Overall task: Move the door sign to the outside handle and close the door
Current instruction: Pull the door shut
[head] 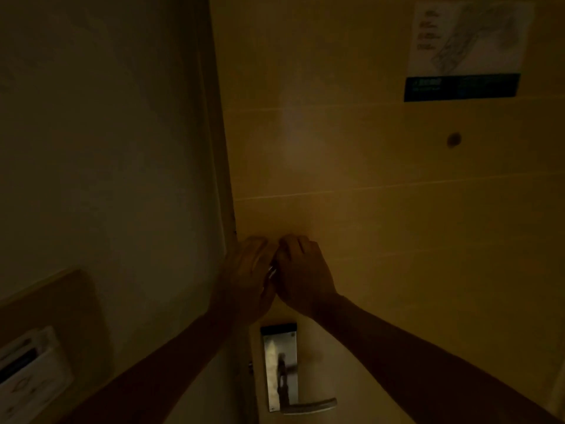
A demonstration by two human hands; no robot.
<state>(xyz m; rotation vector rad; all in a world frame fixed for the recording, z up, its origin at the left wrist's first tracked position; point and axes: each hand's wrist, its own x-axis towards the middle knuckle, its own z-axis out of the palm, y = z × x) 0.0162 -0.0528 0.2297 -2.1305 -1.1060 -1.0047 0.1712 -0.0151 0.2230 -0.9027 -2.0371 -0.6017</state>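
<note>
The room is dim. A tan wooden door (382,185) stands shut against its frame (221,166). My left hand (247,270) and my right hand (302,270) meet at the door's edge, above the lock plate (281,365). Both curl around a small shiny metal latch (271,271), of which only a glint shows between them. The inside lever handle (310,405) hangs free below, with nothing on it. No door sign is visible in this view.
A paper notice with a blue strip (467,53) is fixed high on the door, with a peephole (454,139) below it. A pale wall (107,148) fills the left side. A wooden panel (52,304) with a white card holder (29,371) sits low on that wall.
</note>
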